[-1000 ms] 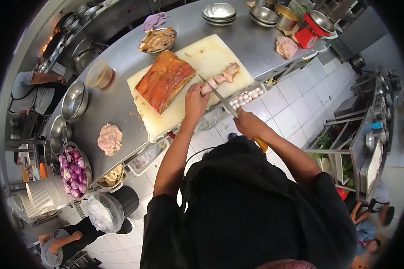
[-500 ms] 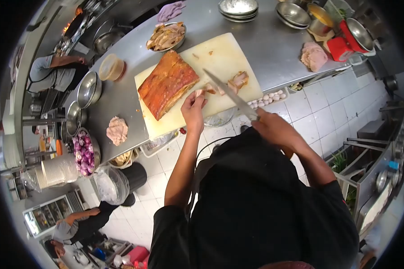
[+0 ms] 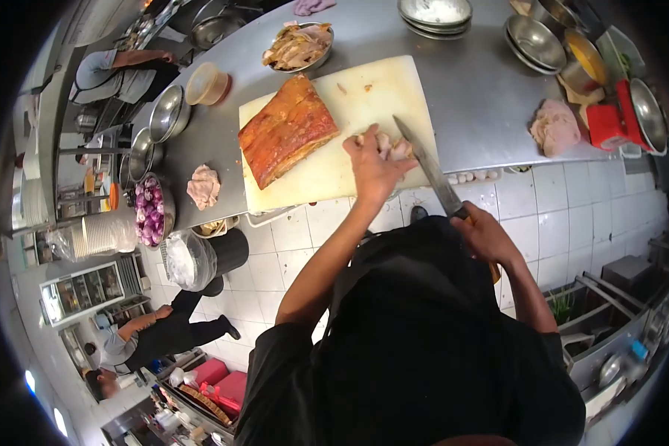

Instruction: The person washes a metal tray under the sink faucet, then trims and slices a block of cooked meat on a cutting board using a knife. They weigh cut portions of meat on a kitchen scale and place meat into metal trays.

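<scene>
My left hand [image 3: 375, 172] is over the right part of the white cutting board [image 3: 327, 182], its fingers curled around several cut pieces of meat [image 3: 395, 149]. How firmly they are gripped is partly hidden by the hand. A long-bladed knife [image 3: 432, 165] is in my right hand [image 3: 487, 234], closed around the handle. The blade points away from me across the board's right edge, just right of the pieces. Left of my left hand lies a big slab of roast pork [image 3: 286, 132] with browned skin. Behind the board stands a bowl of sliced meat [image 3: 299, 48].
Raw pale meat lies on the steel counter at left [image 3: 203, 186] and right [image 3: 554, 128]. A red scale [image 3: 608, 126], stacked metal bowls [image 3: 435, 15], a plastic tub [image 3: 208, 83] and a bowl of purple onions [image 3: 149, 212] surround the board. Two people are at left.
My left hand has moved right from beside the slab to the cut pieces, which are now gathered together. The knife has shifted right, off the middle of the pieces. The view has turned slightly.
</scene>
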A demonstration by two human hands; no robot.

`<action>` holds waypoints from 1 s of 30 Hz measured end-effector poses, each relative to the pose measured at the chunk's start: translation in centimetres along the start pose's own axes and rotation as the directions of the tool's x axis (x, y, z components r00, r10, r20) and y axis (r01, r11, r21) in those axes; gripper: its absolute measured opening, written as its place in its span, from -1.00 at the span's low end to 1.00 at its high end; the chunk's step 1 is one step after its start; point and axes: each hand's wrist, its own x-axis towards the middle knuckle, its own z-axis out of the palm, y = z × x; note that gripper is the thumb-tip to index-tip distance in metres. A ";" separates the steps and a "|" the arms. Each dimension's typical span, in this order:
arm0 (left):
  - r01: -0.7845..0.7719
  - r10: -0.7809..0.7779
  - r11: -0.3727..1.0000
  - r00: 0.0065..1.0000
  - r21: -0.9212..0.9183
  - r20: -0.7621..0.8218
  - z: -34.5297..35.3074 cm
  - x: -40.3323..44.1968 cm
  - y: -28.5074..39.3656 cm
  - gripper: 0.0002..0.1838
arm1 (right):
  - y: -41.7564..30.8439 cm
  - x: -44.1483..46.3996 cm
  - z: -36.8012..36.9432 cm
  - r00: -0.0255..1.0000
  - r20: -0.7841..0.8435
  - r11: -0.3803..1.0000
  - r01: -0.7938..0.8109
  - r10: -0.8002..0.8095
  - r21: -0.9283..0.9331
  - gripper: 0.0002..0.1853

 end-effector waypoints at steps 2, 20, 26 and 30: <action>0.053 -0.051 0.994 0.998 -0.092 0.023 1.5 0.6 -0.6 -0.04 | -0.7 0.5 -0.2 0.999 0.045 1.000 0.000 0.001 -0.011 -0.69; -0.190 -0.047 0.650 0.956 -0.736 -0.288 -7.4 18.9 0.5 -0.40 | -10.8 3.2 -4.1 0.979 -0.091 0.983 0.184 -0.183 0.003 -0.75; -0.126 0.059 0.979 0.926 -0.158 -0.372 -6.6 27.7 -8.2 0.01 | -6.7 2.8 -5.2 0.980 -0.169 0.988 0.118 -0.101 0.098 -0.75; -0.104 0.066 0.948 0.989 -0.301 -0.132 -8.8 23.4 -4.8 0.15 | -4.3 2.3 -5.7 0.980 -0.198 0.985 0.029 0.005 0.171 -0.77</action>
